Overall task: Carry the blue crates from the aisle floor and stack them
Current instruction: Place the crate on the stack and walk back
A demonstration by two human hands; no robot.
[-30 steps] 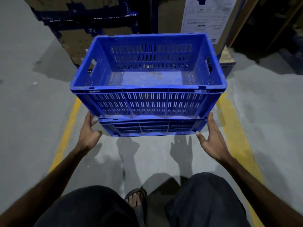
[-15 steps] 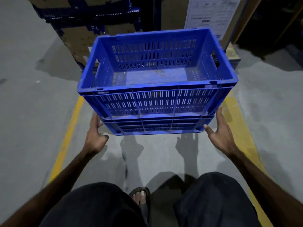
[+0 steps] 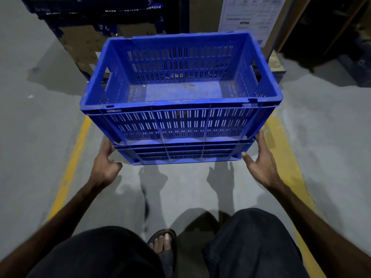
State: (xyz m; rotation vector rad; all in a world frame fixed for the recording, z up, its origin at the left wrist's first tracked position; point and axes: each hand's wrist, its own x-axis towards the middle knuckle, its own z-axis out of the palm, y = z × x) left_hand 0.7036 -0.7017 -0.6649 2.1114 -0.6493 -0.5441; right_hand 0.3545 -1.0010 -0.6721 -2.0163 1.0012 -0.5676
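1. Reaching low with both arms, you have your left hand (image 3: 105, 167) at the 9 o'clock corner and your right hand (image 3: 261, 165) at the 3 o'clock corner of the lower blue slotted plastic crate (image 3: 180, 154), most likely so the stack can be steadied or shifted from its base.

2. Your left grip is loosely curled, fingertips against the lower crate's corner and thumb hanging free; it clasps nothing. Your right grip is spread, straight fingers lying along the seam where the two crates meet, thumb pointing at the lower crate's corner.

3. Your task's things sit at 12 o'clock from your knees: the upper blue slotted plastic crate (image 3: 180, 81), empty, rests squarely on the lower one, which stands on the grey concrete floor (image 3: 180, 197) between the two yellow painted floor lines (image 3: 74, 157).

4. Beyond the stack, at 12 o'clock, stands a brown cardboard carton with a white printed sheet (image 3: 251, 15). Your sandalled foot (image 3: 162, 243) shows at 6 o'clock between your dark trouser legs.

5. Compared with half a second ago, both hands have closed in on the lower crate's corners; the left fingertips now meet the plastic. The stack fills more of your view, so your head has come nearer.
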